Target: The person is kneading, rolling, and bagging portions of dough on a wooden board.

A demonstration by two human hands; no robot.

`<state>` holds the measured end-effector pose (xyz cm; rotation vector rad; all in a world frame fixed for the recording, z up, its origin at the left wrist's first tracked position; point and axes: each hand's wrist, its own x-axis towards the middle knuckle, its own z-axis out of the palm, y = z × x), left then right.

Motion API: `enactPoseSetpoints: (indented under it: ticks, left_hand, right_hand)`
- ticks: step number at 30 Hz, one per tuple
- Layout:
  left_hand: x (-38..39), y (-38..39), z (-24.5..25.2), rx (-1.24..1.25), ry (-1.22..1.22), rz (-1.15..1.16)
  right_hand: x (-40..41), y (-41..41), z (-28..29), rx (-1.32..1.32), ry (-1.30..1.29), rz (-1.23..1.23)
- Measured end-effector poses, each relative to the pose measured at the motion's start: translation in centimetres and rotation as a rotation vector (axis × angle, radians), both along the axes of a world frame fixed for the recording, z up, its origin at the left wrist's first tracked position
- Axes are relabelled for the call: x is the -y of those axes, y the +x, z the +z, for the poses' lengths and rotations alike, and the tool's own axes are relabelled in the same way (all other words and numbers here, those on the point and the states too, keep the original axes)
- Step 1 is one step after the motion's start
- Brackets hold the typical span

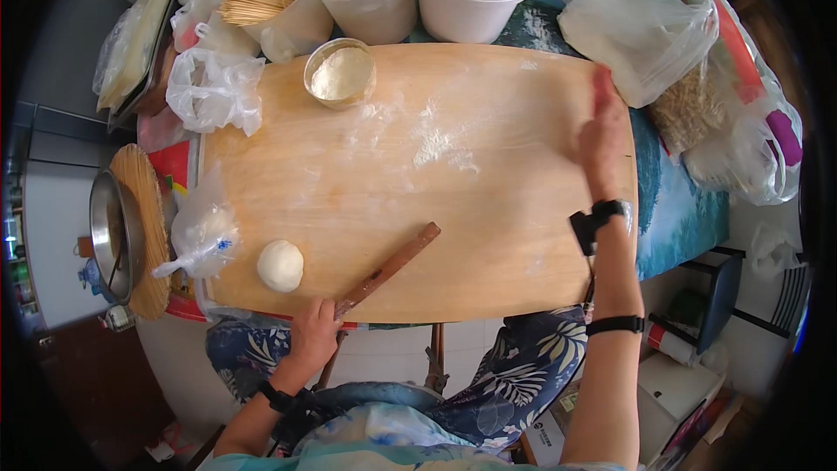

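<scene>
At the near edge of a wooden dough board (510,248), my left hand (314,333) grips the lower end of a thin wooden rolling pin (392,268). The pin lies slanted across the board, its far end pointing up and right. Left of the pin sits a smooth round ball of white dough (280,266). My right hand (601,134) is stretched out over the board's right side and blurred by motion. Its fingertips look reddish, and whether it holds anything cannot be made out. Loose flour (435,144) is scattered over the board's upper middle.
A bowl of flour (341,75) stands at the board's far edge. Behind it are plastic tubs (366,0) and bamboo skewers (255,0). A tied plastic bag (206,235) rests at the left, beside a steel basin (116,235). More plastic bags (641,39) crowd the far right.
</scene>
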<state>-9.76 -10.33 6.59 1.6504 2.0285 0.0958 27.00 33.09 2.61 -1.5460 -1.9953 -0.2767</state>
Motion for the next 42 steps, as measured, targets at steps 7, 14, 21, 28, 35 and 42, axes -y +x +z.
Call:
enactPoseSetpoints:
  ticks: [7,14,21,28,35,42]
  left_hand:
    - [0.5,-0.1,0.5,0.006,0.037,0.006]
    - [0.6,0.0,0.4,-0.007,0.047,0.025]
    - [3.1,-3.6,0.1,0.481,-0.086,0.175]
    - [6.2,-4.8,1.6,1.184,-0.179,0.489]
    - [6.1,-5.4,3.5,1.154,0.014,0.499]
    - [6.5,-5.3,2.8,1.13,0.108,0.534]
  right_hand:
    - [0.4,-8.6,-2.9,-0.068,-0.26,0.17]
    - [12.2,-22.0,-1.4,-0.063,-0.438,0.675]
    - [12.4,-8.8,2.4,-0.206,-0.28,0.102]
    - [17.3,-10.4,-4.2,-0.418,-0.711,0.151]
    - [22.9,-21.8,0.8,-0.397,-0.515,0.189]
    - [26.3,-0.9,4.1,-0.297,-0.659,-0.444]
